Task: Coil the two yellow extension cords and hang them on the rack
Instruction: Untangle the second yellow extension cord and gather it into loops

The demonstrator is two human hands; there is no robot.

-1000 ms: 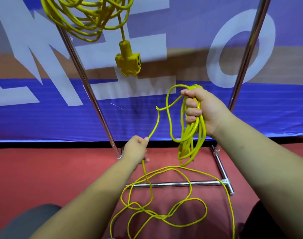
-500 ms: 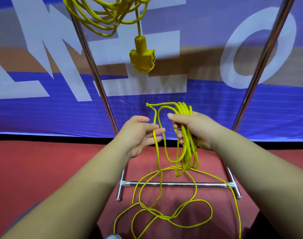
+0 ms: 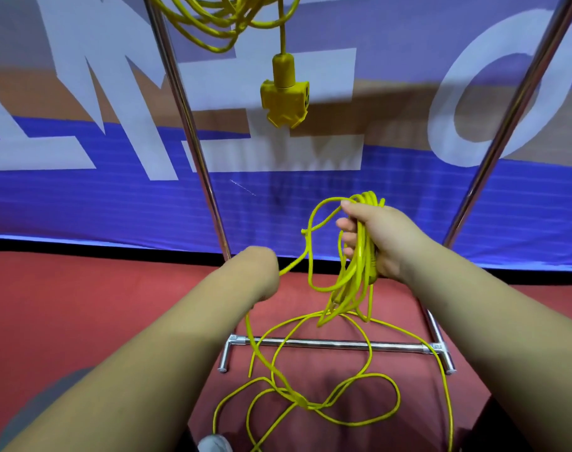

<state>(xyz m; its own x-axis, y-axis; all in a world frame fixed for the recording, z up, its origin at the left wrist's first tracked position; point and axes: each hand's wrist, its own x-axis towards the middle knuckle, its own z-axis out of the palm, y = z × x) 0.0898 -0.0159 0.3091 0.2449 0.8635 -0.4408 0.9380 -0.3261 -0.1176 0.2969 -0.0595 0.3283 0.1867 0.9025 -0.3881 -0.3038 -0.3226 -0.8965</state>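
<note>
- The right hand [image 3: 384,238] has its fingers [image 3: 347,238] curled tight round a bundle of loops of the yellow cord [image 3: 359,256]; the loops hang down below the fingers and their lower ends dangle just above the floor.
- The left hand [image 3: 260,275] is closed on a single strand of the same cord; its fingers are turned away from the camera, so how firmly they pinch cannot be told (only the back of the hand shows).
- From the left fingers the strand runs up and to the right to the bundle in the right fingers, and another length drops below them.
- The loose rest of the cord lies in slack curls on the red floor [image 3: 82,305], below both hands, crossing the rack's base bar [image 3: 336,344].
- Above the right fingers a second coiled cord [image 3: 226,24] hangs from the rack, its socket end [image 3: 285,99] dangling lowest.
- The rack's two chrome uprights [image 3: 186,119] stand on either side of the hands, before a blue banner [image 3: 115,203].
</note>
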